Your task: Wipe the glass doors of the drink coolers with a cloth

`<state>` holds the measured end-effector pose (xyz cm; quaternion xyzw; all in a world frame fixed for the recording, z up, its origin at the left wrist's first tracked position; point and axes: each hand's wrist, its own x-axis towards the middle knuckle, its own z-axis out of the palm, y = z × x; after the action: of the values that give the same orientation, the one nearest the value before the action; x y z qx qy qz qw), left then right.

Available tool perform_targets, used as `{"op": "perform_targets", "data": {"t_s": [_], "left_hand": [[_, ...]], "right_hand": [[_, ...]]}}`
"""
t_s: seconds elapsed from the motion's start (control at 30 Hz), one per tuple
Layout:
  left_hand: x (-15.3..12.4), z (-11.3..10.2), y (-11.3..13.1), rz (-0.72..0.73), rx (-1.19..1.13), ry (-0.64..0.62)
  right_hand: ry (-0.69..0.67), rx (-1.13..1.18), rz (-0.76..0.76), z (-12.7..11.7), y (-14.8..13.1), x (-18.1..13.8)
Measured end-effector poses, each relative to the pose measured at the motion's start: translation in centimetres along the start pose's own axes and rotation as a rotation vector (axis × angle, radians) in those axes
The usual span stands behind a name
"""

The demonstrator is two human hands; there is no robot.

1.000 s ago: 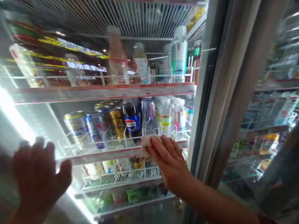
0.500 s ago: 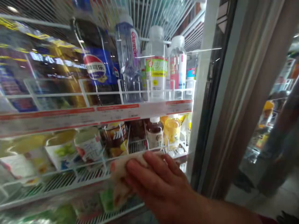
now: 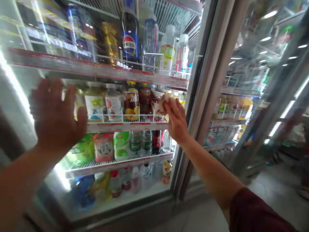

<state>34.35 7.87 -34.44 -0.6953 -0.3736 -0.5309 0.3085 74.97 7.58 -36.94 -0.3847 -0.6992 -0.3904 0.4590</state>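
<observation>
My right hand (image 3: 177,120) holds a crumpled beige cloth (image 3: 163,103) under its fingers, in front of the middle shelf at the right side of the drinks fridge. Light reflections show on the glass (image 3: 72,48) before the drinks, and the cloth seems to lie against it. My left hand (image 3: 56,114) is raised at the left with fingers spread and nothing in it; whether it touches the glass I cannot tell. Behind the hands stand bottles, among them a fruit tea bottle (image 3: 131,101) and a grape-labelled bottle (image 3: 94,103).
A metal door frame (image 3: 205,83) runs down beside my right hand. Above are a cola bottle (image 3: 130,40) and clear bottles; lower down, a green-white pack (image 3: 121,145) and water bottles (image 3: 141,143). Another glass-fronted fridge (image 3: 231,119) stands at the right.
The view has drawn back and shows more of the fridge, including lower shelves. My left hand has come into view at the left. My right hand with the cloth now appears higher and farther away.
</observation>
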Motion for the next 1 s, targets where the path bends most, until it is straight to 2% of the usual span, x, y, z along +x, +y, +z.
{"op": "perform_targets", "data": {"t_s": [0.07,0.13,0.23,0.3,0.37,0.43,0.5,0.57,0.6,0.7,0.73,0.8,0.9,0.97,1.0], "left_hand": [[-1.7,0.7,0.6,0.110,0.147,-0.052],[-3.9,1.9,0.4,0.139,0.143,-0.043],[-6.2,3.5,-0.5,0.163,0.148,-0.032],[-6.5,4.1,-1.0,0.182,0.162,-0.009],[-6.4,4.3,-1.1,0.208,0.173,0.021],[-6.3,4.3,-1.0,0.223,0.179,0.040],[-6.2,4.3,-0.8,0.218,0.177,0.041],[-6.2,4.3,-0.6,0.204,0.171,0.031],[-6.2,4.3,-0.5,0.198,0.169,0.027],[-6.1,4.2,-0.4,0.212,0.164,0.030],[-6.1,4.2,-0.5,0.222,0.163,0.036],[-6.1,4.1,-0.5,0.242,0.160,0.050],[-6.1,4.0,-0.5,0.251,0.156,0.055],[-6.1,4.0,-0.4,0.250,0.152,0.051],[-6.2,3.9,-0.4,0.247,0.153,0.048]], "right_hand": [[0.137,-0.015,0.111,-0.3,1.1,2.1],[0.189,-0.027,0.143,-0.1,1.0,3.4],[0.078,-0.025,0.013,0.6,-0.8,3.4],[-0.049,-0.011,-0.138,0.8,-1.7,3.2],[-0.112,-0.011,-0.216,0.7,-1.7,3.7],[-0.031,-0.027,-0.118,0.5,-1.1,4.9],[0.122,-0.041,0.075,0.5,-0.9,5.9],[0.161,-0.035,0.149,0.8,-1.5,5.9],[0.102,-0.021,0.095,1.0,-2.0,5.5],[-0.163,0.041,-0.218,1.2,-3.2,4.0],[-0.183,0.056,-0.263,1.2,-3.2,3.8],[-0.068,0.073,-0.183,1.1,-2.4,4.0],[0.224,0.096,0.109,1.4,-1.3,5.0],[0.273,0.110,0.178,1.9,-2.0,4.7],[0.235,0.116,0.145,2.2,-2.8,4.2]]}}
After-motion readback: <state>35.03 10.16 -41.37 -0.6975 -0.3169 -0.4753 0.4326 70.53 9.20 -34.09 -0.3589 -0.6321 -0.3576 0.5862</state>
